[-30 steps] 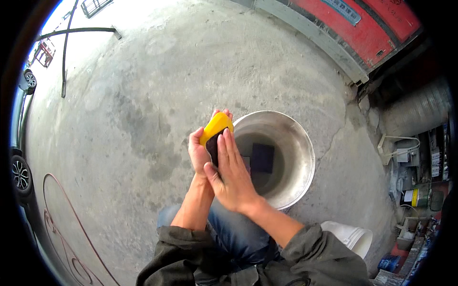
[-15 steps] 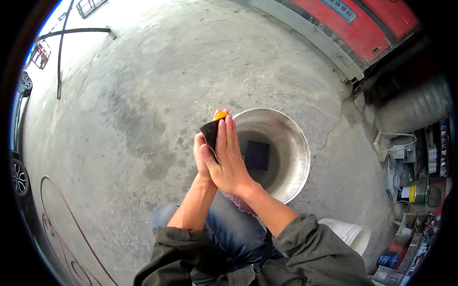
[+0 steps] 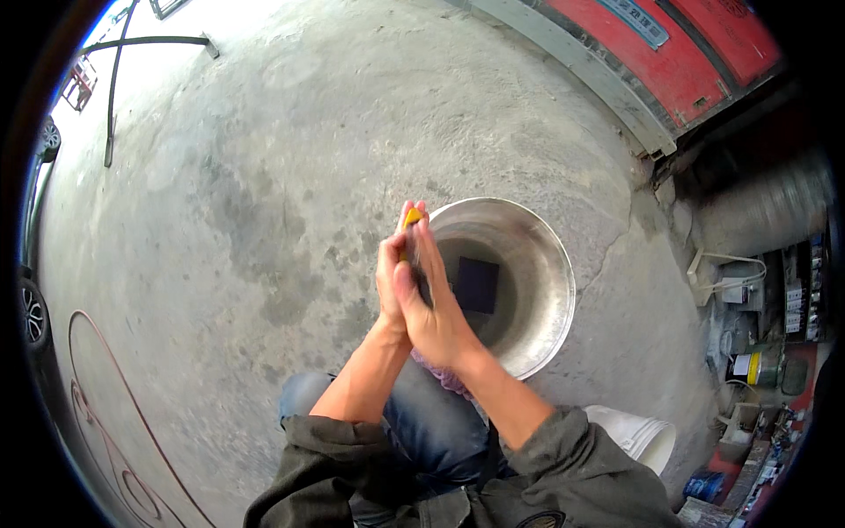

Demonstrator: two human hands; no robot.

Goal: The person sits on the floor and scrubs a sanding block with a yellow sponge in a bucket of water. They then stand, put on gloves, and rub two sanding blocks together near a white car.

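My left hand [image 3: 390, 295] and my right hand [image 3: 440, 327] are pressed palm to palm, fingers pointing away from me. Squeezed between them is a thin dark sheet [image 3: 417, 268], which looks like sandpaper, together with a yellow piece [image 3: 413, 216] that shows at the fingertips. Most of both is hidden by the palms. Just right of my hands stands a round metal pot [image 3: 560, 295] with what looks like murky water inside. In the pot lies a dark square sheet [image 3: 476, 284]. A purplish cloth [image 3: 443, 375] hangs near the pot's close rim, partly behind my right forearm.
A white bucket [image 3: 629, 433] lies tilted beside my right knee. Shelves and cans [image 3: 764, 368] crowd the right edge. At the far right is a red cabinet [image 3: 616, 53]. A thin reddish hose [image 3: 123, 378] curls over the concrete floor at left, near a car wheel [image 3: 33, 314].
My hands have shifted slightly right and rubbed against each other. The dark sheet, which stuck out broadly at the left before, is now mostly covered by the palms.
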